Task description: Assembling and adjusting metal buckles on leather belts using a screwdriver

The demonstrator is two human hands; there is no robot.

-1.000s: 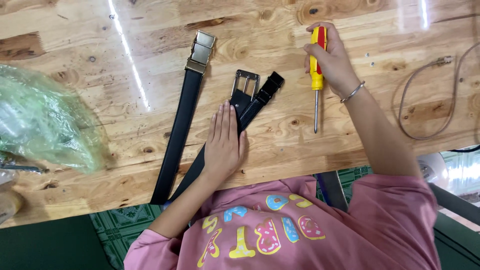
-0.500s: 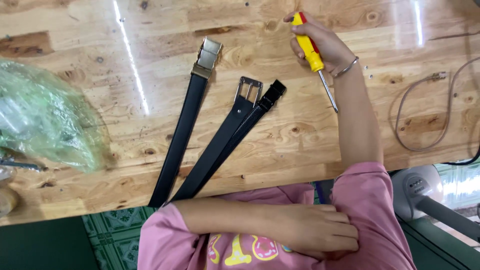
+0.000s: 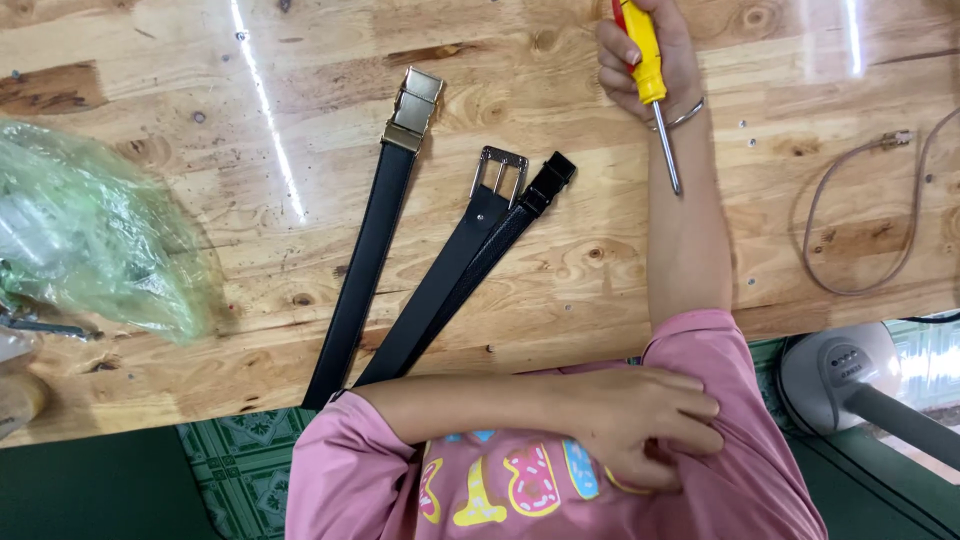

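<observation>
Three black leather belts (image 3: pixel 440 270) on the wooden table (image 3: pixel 200 150), right hand (image 3: pixel 645 55) gripping one yellow-handled screwdriver (image 3: pixel 650 85), left hand (image 3: pixel 635 425) curled loosely against pink shirt (image 3: pixel 520 490)

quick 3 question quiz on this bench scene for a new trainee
1. True or false: the tip of the yellow-handled screwdriver in the right hand touches a belt buckle.
2. Where does the left hand rest? A: on a buckle. B: on the pink sleeve of the right arm. C: on the green bag.
3. Fill in: the leftmost belt on the wooden table has a ____-coloured buckle.

Key
1. False: the tip is clear of the buckles, beside the forearm.
2. B
3. gold
</observation>
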